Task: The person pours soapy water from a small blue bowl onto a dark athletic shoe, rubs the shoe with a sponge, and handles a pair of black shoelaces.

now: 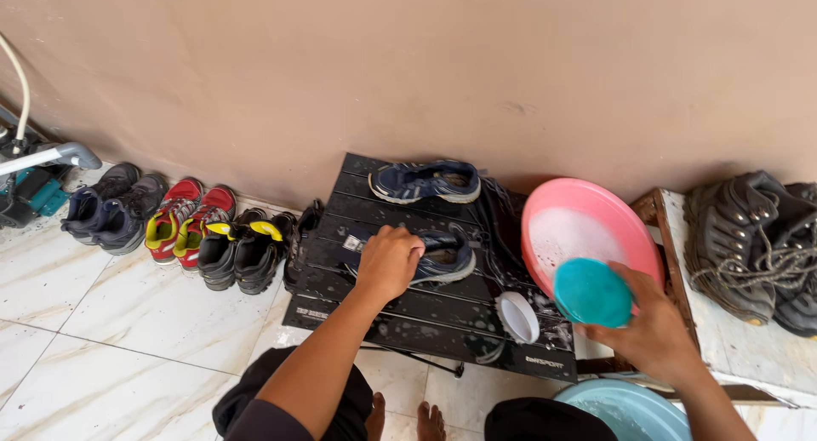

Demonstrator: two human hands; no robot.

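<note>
Left grip: the left hand point(389, 262) is closing, fingers curled, over the heel end of the near dark blue lace-up sports shoe with pale sole point(442, 255), pinning it flat.
Right grip: the right hand point(651, 330) is wrapping its fingers around a small round teal plastic scoop point(592, 292), held fast with its mouth facing the camera.
Landmark: both shoes are lying on the black slatted plastic folding table point(408, 309), which is wet and flecked with suds.
Held shoe position: it is resting on its side at the table's middle, toe toward the right.
Second shoe: a matching dark blue sports shoe point(425, 181) is sitting at the table's far edge, by the wall.
Basin: a pink round plastic basin point(613, 211) with foamy water is leaning just off the table's right edge, behind the scoop.
Brush: a white oval scrubbing brush point(517, 316) is lying on the table's near right part.
Technique: judged from the pose, keeping the left palm pressing firmly is stopping the shoe from sliding on the soapy slats, and holding the scoop level is limiting spills.
</note>
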